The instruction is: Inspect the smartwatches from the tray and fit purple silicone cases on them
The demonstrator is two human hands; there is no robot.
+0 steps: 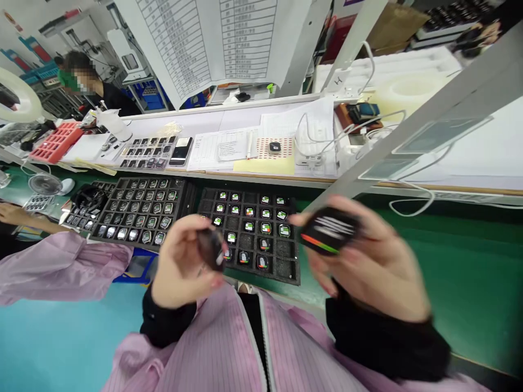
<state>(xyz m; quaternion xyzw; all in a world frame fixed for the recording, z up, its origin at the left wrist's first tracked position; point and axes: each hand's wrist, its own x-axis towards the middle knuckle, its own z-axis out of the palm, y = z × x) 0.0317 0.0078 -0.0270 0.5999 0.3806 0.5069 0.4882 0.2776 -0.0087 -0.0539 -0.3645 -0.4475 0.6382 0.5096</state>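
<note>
My left hand (186,264) grips a small dark smartwatch body (211,249), tilted and blurred, between thumb and fingers. In my right hand (368,256) is another black smartwatch body (330,231); its lit screen carries white text lines and an orange-to-green stripe. Both are held up over the near side of a black foam tray (288,267). That tray's compartments hold several watch bodies with lit screens (265,227), and some compartments have nothing in them. The fingers are partly smeared by motion.
Left of it stands a second black tray (118,201) full of watch bodies. On the shelf lie a phone (181,151), paper sheets (223,147), a clear parts tray (147,152) and a red tray (57,142). A slanted metal post (392,130) rises at right. A co-worker's pink sleeve (65,264) is at left.
</note>
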